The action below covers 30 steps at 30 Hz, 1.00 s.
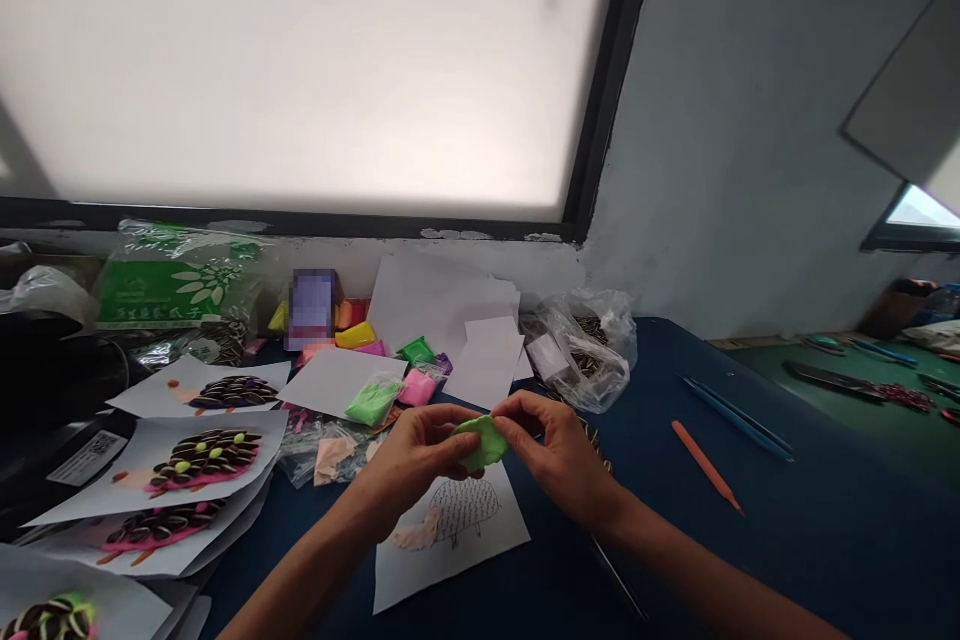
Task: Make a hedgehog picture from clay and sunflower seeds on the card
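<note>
A flattened piece of light green modelling clay [486, 444] is pinched between my two hands. My left hand [420, 445] grips its left side, thumb across the front. At its right edge, my right hand [551, 445] has thumb and fingertips closed on it. Just below lies a paper sheet with a hedgehog drawing [480, 555]; peach clay covers the animal's head, and the body shows pencil marks. Behind my left hand sits a packet of bright green clay [373, 401], with a pink clay packet [418, 387] beside it.
Finished seed-covered hedgehog pictures [199, 460] are stacked at left. A clear bag of sunflower seeds [589, 345] stands by the wall. Blue tweezers [735, 417] and an orange clay tool [707, 467] lie at right. White paper [442, 305] leans at the back near a phone-like screen [313, 308].
</note>
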### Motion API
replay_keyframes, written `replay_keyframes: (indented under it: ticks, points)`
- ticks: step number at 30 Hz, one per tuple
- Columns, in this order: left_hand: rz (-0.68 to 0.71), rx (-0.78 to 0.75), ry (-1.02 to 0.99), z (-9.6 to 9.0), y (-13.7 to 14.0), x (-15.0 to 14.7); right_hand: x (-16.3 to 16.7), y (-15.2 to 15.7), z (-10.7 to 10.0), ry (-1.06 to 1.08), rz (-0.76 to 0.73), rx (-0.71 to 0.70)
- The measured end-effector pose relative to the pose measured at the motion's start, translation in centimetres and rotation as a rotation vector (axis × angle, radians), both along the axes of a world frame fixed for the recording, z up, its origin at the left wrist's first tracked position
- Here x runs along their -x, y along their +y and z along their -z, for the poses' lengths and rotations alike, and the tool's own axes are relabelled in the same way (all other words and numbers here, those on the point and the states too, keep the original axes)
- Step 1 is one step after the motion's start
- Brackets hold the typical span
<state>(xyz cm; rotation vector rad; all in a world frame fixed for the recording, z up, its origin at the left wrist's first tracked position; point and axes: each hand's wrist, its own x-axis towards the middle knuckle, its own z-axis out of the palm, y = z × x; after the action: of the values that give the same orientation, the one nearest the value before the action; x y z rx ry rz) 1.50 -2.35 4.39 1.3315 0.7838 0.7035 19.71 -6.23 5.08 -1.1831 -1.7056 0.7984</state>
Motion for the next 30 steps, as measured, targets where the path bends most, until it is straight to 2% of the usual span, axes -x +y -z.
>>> replay_keyframes:
  ticks: [4,9,13,22,30]
  points:
    - [-0.003,-0.026,0.005,0.2,-0.1,-0.3,0.1,-0.1,0.1,0.017,-0.019,0.0]
    - [-0.04,-0.007,-0.012,0.3,0.0,-0.5,0.2,-0.1,0.2,0.006,-0.018,-0.067]
    - [-0.008,0.007,-0.008,0.5,0.0,-0.4,0.3,0.0,0.4,-0.005,-0.016,-0.094]
    - [0.073,0.018,-0.026,1.1,0.3,0.0,0.5,-0.1,0.7,0.019,0.003,-0.048]
    - [0.038,0.001,-0.027,1.4,0.1,-0.5,0.8,-0.1,1.3,0.023,-0.05,-0.015]
